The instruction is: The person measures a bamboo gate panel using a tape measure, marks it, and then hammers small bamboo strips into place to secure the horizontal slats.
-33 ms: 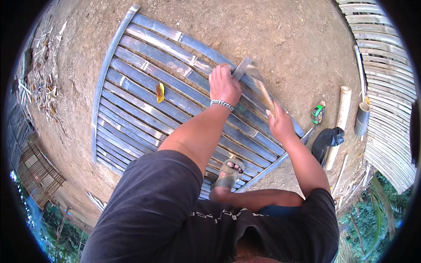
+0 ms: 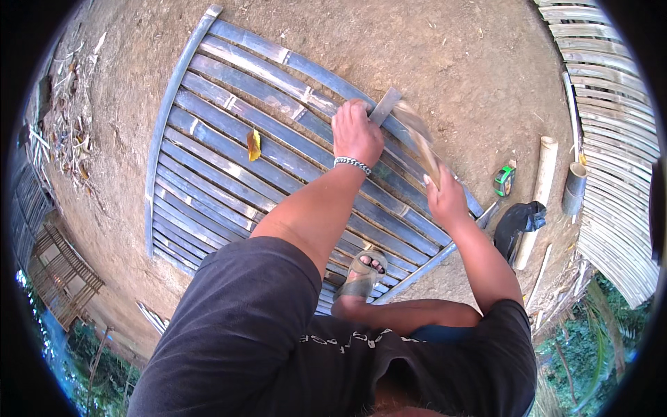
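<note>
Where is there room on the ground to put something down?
Bare dirt lies beyond the slatted bamboo panel, up to the stacked slats. More lies left of the panel. Crowded: by the right hand, with tape measure, bamboo tubes and black bag.

1. The slatted bamboo panel (image 2: 229, 153) is grey-blue, with paler tan patches at its joints.
2. A yellow-orange leaf (image 2: 254, 144) lies on it.
3. The tape measure (image 2: 504, 181) is green and black.
4. The left hand (image 2: 356, 132) wears a silver beaded bracelet (image 2: 352, 164).
5. The sandal (image 2: 361, 274) is grey.
</note>
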The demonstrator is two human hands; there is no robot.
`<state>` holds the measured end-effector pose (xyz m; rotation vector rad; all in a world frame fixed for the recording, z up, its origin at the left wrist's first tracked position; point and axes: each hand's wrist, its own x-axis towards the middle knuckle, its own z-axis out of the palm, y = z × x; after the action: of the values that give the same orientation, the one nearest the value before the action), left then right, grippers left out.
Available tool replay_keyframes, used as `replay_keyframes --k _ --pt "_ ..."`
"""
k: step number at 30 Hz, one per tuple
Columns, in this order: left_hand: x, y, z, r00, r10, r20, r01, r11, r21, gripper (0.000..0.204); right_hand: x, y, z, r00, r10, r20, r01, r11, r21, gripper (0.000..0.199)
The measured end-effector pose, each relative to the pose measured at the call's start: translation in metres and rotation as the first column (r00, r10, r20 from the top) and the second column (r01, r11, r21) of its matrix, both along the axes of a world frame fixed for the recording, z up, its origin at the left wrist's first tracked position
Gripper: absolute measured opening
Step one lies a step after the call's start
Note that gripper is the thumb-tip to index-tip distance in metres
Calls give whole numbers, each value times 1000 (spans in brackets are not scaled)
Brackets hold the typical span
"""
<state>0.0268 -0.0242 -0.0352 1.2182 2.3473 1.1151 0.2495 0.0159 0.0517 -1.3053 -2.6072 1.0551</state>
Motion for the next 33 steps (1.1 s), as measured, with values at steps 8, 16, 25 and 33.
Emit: replay_keyframes --k 8,16,25,33 --pt "1 0 1 1000 -8 -9 9 1000 16 37 9 17 -16 919 -19 395 52 996 -73 51" --pt "3 0 3 1000 -3 -3 3 1000 1 37 -3 6 -6 996 49 67 -42 994 -101 43" --pt "0 -1 1 1000 4 -7 -4 1000 2 36 -9 2 17 950 -11 -311 -16 996 -84 34" --pt "1 0 1 1000 2 4 -2 1000 9 36 -2 3 1 988 -139 -61 134 987 -83 48"
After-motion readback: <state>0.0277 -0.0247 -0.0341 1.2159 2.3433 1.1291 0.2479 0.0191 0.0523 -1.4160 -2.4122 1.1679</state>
